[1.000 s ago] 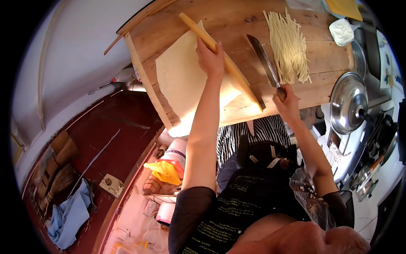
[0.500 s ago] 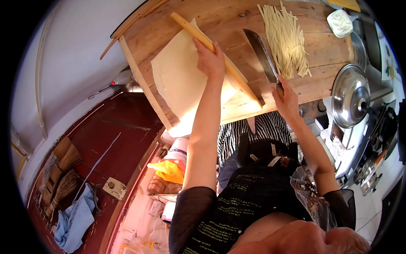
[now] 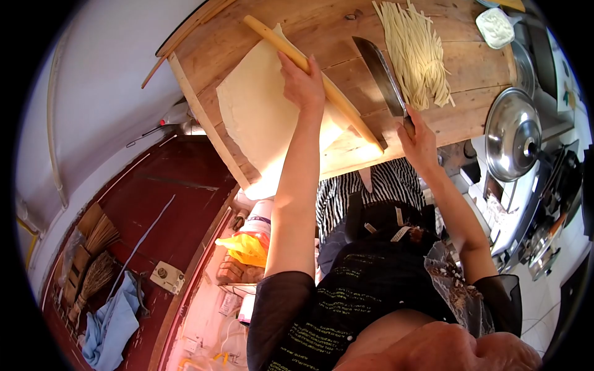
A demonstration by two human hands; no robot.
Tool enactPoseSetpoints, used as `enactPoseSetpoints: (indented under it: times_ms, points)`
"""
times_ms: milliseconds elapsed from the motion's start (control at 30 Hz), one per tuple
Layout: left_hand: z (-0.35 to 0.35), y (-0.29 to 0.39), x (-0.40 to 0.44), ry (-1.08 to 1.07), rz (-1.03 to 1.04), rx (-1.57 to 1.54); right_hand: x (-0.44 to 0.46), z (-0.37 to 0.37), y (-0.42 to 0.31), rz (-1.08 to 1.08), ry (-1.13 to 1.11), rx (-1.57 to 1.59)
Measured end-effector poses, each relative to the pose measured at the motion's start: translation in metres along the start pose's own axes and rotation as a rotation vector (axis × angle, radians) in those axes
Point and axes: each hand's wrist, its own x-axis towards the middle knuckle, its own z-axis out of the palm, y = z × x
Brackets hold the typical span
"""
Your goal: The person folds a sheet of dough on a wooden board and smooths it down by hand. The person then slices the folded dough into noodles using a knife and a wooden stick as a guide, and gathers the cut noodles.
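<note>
In the head view, my left hand is closed round the middle of a long wooden rolling pin. The pin lies slantwise along the right edge of a large, thin sheet of dough. My right hand grips the handle of a kitchen knife with a wide dark blade. That blade points away from me, over the board between the pin and a bundle of cut noodles. The noodles lie just right of the knife, fanned out at the far end.
The wooden board has a raised strip on its left side. A white tub of flour-like powder stands at the back right. Near the right edge is a shiny metal lid. Brooms and a blue cloth are low on the left.
The view has shifted slightly, so the board and everything on it sit a little higher and farther left. Both hands keep their holds on the rolling pin and the knife.
</note>
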Motion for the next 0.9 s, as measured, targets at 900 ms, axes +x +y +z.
enactPoseSetpoints:
  times_ms: [900]
  points:
    - [0.028,-0.039,0.015,0.180,0.418,0.005,-0.030,0.036,-0.027,-0.198,-0.182,-0.044]
